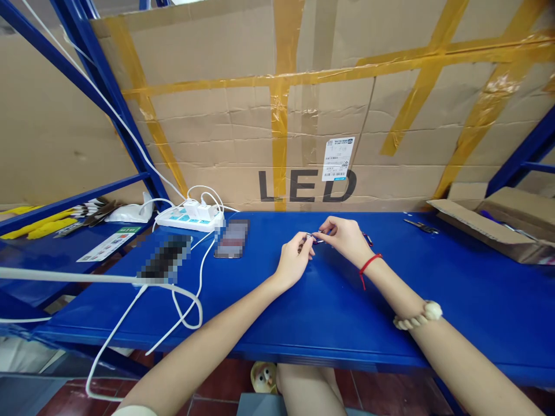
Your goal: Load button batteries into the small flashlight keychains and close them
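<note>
My left hand and my right hand meet over the middle of the blue table. Both pinch a small object between their fingertips; it is thin, partly metallic and too small to name. My left fingers are curled round one end, my right thumb and forefinger grip the other. A red string and a bead bracelet sit on my right wrist and forearm.
Two phones lie at the left of the table, wired to a white power strip by white cables. Scissors and an open cardboard box stand at the right. A taped cardboard wall marked LED closes the back.
</note>
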`<control>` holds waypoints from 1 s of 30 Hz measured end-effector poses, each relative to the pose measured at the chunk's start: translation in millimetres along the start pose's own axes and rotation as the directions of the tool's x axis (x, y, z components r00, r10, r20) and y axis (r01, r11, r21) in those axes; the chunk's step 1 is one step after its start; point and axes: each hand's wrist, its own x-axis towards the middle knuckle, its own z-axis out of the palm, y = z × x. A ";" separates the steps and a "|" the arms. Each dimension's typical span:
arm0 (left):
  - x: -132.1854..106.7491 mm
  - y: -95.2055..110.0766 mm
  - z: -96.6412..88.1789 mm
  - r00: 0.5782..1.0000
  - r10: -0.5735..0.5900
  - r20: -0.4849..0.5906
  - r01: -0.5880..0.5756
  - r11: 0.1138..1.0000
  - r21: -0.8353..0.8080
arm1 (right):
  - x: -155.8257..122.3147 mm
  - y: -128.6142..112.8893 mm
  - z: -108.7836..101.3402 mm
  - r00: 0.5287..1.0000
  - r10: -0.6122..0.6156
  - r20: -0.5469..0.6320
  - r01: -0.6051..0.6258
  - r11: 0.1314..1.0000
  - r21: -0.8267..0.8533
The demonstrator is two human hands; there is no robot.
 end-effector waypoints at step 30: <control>5.3 -2.5 -21.1 0.970 0.232 0.072 -0.180 0.490 0.853 | -6.0 -15.9 -4.1 0.975 -0.220 -0.001 0.218 0.966 -0.139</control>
